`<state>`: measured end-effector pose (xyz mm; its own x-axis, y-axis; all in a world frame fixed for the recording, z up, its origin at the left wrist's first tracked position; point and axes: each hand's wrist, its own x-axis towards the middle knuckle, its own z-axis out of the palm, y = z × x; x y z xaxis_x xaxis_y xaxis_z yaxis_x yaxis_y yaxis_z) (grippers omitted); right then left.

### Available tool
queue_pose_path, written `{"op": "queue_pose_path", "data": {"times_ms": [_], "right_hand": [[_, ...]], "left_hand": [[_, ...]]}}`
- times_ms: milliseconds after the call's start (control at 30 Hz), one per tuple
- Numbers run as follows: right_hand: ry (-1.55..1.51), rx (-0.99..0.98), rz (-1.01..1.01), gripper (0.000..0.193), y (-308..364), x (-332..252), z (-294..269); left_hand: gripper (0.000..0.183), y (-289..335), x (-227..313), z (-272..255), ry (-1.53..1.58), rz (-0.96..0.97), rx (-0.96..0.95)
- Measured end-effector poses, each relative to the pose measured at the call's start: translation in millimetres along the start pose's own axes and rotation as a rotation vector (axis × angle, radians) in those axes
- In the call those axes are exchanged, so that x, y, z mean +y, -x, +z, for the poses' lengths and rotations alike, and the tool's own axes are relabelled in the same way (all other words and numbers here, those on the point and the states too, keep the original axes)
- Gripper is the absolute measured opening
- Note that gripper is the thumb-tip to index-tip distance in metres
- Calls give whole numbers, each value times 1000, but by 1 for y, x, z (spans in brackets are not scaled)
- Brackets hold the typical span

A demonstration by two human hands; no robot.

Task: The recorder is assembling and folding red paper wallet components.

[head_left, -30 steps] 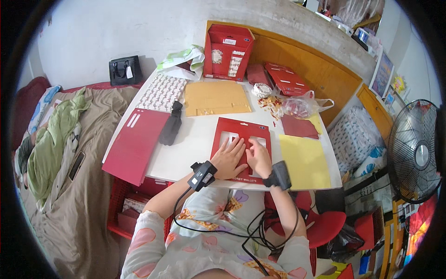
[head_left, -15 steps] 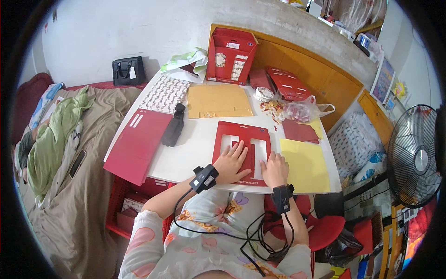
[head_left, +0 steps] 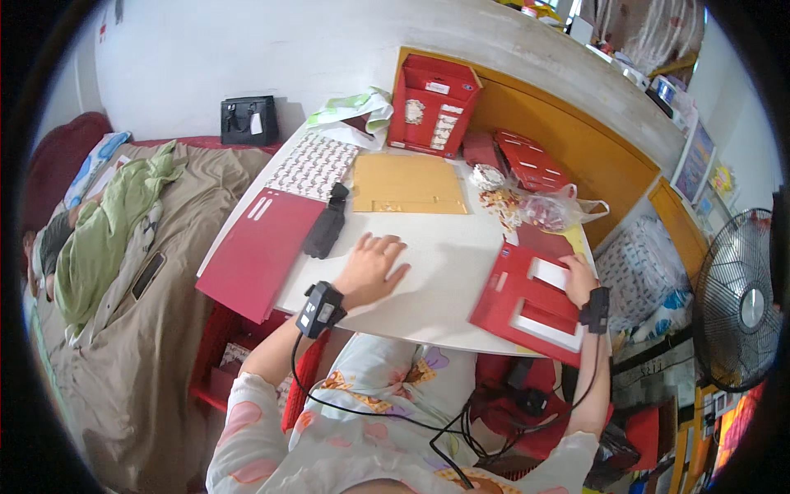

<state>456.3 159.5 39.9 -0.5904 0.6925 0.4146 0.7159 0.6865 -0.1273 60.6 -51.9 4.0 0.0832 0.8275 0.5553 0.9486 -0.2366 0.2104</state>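
Note:
My right hand [head_left: 582, 281] grips the right edge of a red cardboard panel [head_left: 527, 290] with white rectangular areas. The panel lies tilted over the right front of the white table and covers most of a yellow sheet. My left hand [head_left: 374, 270] is open, fingers spread above the bare middle of the table [head_left: 428, 284], holding nothing. Nearest to it on the left is a black folded fabric pouch or strap [head_left: 326, 230]. Beyond that lie dark red card sheets [head_left: 262, 251] with slots near their top.
Behind stand a tan cardboard sheet [head_left: 410, 183], patterned sheets [head_left: 311, 165] and a red display box [head_left: 434, 107]. Small scraps [head_left: 500, 207], a clear plastic bag [head_left: 550, 210] and red flat packs [head_left: 531, 160] sit at the back right. A fan [head_left: 741, 305] stands to the right.
The red cardboard panel has moved from the table's middle to the right, turned, with my right hand on its edge. My left hand has come off it and shifted left.

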Motion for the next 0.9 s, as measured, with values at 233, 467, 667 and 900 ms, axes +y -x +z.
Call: {"op": "queue_pose_path", "data": {"times_ms": [233,467,667,900], "right_hand": [[206,-108,131,24,-5,37,23],[81,114,-298,22,-21,-115,47],[-177,96,-395,21,-26,-204,101],[-420,133,-317,16,-27,-196,125]], "left_hand": [[41,42,-96,-24,-854,-532,-91],[66,64,-121,-38,-670,-867,-281],[49,56,-113,-64,-467,-756,-359],[36,52,-114,-78,-384,-649,-360]]}}
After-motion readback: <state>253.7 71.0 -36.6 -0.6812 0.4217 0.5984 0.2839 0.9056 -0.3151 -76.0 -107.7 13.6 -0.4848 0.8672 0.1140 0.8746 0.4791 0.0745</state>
